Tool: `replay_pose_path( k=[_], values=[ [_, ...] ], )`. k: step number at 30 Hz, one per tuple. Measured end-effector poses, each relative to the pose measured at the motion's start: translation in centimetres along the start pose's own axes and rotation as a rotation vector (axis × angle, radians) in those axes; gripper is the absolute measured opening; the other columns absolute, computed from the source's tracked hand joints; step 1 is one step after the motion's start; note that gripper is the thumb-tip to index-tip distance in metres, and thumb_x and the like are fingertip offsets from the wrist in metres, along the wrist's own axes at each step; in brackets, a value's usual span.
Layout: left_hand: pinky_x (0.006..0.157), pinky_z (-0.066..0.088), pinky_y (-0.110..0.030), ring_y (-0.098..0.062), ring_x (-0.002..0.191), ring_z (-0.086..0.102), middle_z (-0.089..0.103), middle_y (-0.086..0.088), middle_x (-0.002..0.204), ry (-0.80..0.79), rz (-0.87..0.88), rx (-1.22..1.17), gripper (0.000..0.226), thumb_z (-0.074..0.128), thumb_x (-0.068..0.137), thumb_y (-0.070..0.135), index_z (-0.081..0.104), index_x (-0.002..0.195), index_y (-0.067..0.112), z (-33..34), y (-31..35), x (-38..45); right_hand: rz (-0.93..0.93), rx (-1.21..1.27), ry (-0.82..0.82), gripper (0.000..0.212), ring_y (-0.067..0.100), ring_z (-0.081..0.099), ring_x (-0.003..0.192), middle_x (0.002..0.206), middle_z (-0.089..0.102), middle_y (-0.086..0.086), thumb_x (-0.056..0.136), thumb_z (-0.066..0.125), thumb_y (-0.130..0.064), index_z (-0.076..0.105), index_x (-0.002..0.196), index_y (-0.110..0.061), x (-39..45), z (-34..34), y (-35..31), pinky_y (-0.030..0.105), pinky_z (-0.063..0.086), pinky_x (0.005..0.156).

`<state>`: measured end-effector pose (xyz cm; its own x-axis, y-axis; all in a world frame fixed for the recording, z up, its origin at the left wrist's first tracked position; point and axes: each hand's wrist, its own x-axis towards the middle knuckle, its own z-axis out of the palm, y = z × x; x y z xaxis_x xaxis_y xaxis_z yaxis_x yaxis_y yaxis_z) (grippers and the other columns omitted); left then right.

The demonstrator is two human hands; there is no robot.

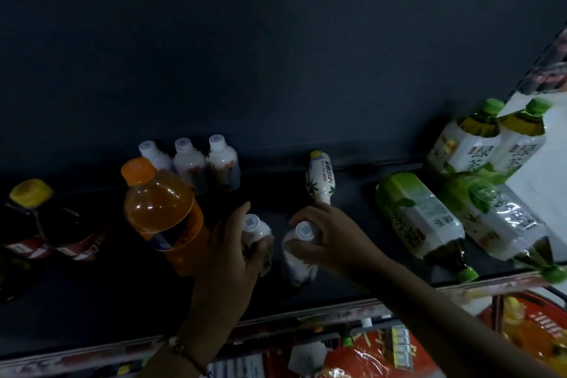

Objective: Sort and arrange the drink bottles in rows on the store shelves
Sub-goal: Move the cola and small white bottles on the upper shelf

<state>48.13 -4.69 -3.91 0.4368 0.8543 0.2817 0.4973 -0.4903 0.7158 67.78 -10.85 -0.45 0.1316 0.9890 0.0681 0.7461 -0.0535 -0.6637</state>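
head view: left hand (233, 250) hides much of small white bottle (256, 232).

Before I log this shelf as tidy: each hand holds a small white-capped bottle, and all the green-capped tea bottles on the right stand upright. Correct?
Not quite. The head view shows the left hand and right hand each gripping a small white-capped bottle, but two green-capped tea bottles lie on their sides; only the two behind stand upright.
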Motion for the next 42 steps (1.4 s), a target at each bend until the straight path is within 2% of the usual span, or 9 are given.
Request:
replay_pose_path(
  k=[10,18,23,26,29,33,36,39,42],
  values=[
    [0.095,0.047,-0.032,-0.019,0.125,0.051,0.048,-0.001,0.139,-0.002,0.247,0.17,0.053,0.052,0.093,0.045,0.045,0.141,0.025,-2.2,1.0,0.8,0.093,-0.069,0.136,0.045,0.008,0.051,0.102,0.112,0.056,-0.013,0.083,0.067,-0.05,0.057,0.124,-0.033,-2.6,2.2,-0.9,0.025,0.041,0.083],
    [0.089,0.043,-0.024,-0.008,0.11,0.055,0.058,0.015,0.12,-0.172,0.369,0.098,0.028,0.053,0.093,0.039,0.06,0.119,0.031,-2.0,8.2,5.0,0.135,-0.082,0.159,0.058,-0.003,0.049,0.115,0.129,0.049,-0.018,0.088,0.045,-0.069,0.048,0.136,-0.036,-6.5,-0.6,-0.3,0.024,0.047,0.093],
    [0.087,0.045,-0.033,-0.017,0.112,0.053,0.06,0.008,0.119,-0.218,0.417,0.262,0.03,0.054,0.093,0.041,0.06,0.121,0.03,2.4,13.1,8.9,0.183,-0.34,0.333,0.065,0.021,0.052,0.12,0.133,0.053,-0.001,0.083,0.05,-0.066,0.054,0.134,-0.025,-7.8,-5.4,5.5,0.036,0.047,0.096],
    [0.094,0.044,-0.04,-0.029,0.124,0.047,0.049,-0.004,0.14,-0.359,0.261,0.518,0.043,0.054,0.093,0.042,0.052,0.132,0.022,6.6,14.1,10.4,0.303,-0.425,0.33,0.08,0.041,0.049,0.125,0.138,0.051,0.017,0.074,0.044,-0.064,0.054,0.136,-0.014,-6.9,-6.9,9.5,0.052,0.043,0.098],
    [0.102,0.04,-0.045,-0.037,0.135,0.036,0.021,-0.013,0.159,-0.502,-0.017,0.604,0.062,0.056,0.093,0.043,0.035,0.146,0.017,10.9,13.9,10.8,0.288,-0.501,0.201,0.077,0.049,0.062,0.109,0.126,0.061,0.025,0.069,0.041,-0.057,0.052,0.13,-0.012,-6.1,-7.8,13.6,0.059,0.053,0.073],
    [0.101,0.043,-0.049,-0.042,0.134,0.031,0.009,-0.012,0.16,-0.301,-0.215,0.556,0.074,0.057,0.093,0.039,0.017,0.154,0.025,16.0,12.4,11.3,0.208,-0.518,0.025,0.071,0.037,0.053,0.117,0.135,0.053,0.014,0.07,0.041,-0.052,0.047,0.134,-0.02,-5.9,-8.9,16.9,0.047,0.057,0.061],
    [0.1,0.042,-0.047,-0.046,0.131,0.037,0.01,-0.017,0.157,-0.165,-0.455,0.338,0.077,0.057,0.093,0.032,0.012,0.155,0.033,18.2,10.8,11.4,0.104,-0.416,-0.023,0.074,0.042,0.051,0.121,0.148,0.043,0.013,0.075,0.041,-0.054,0.034,0.143,-0.027,-6.1,-9.8,18.2,0.05,0.058,0.073],
    [0.093,0.048,-0.041,-0.042,0.11,0.054,0.031,-0.017,0.141,0.054,-0.496,0.163,0.075,0.063,0.092,0.028,0.021,0.154,0.038,19.8,9.4,10.8,0.094,-0.269,-0.019,0.072,0.046,0.041,0.132,0.162,0.017,0.012,0.078,0.029,-0.056,0.002,0.145,-0.047,-7.1,-10.2,18.2,0.046,0.045,0.094],
    [0.093,0.05,-0.04,-0.038,0.108,0.055,0.042,-0.017,0.132,0.179,-0.522,0.013,0.073,0.067,0.091,0.027,0.028,0.151,0.039,20.6,9.0,10.6,0.185,-0.264,-0.112,0.07,0.038,0.025,0.145,0.163,-0.007,0.01,0.074,0.003,-0.056,-0.033,0.135,-0.052,-7.0,-11.2,17.9,0.035,0.042,0.091]
  ],
)
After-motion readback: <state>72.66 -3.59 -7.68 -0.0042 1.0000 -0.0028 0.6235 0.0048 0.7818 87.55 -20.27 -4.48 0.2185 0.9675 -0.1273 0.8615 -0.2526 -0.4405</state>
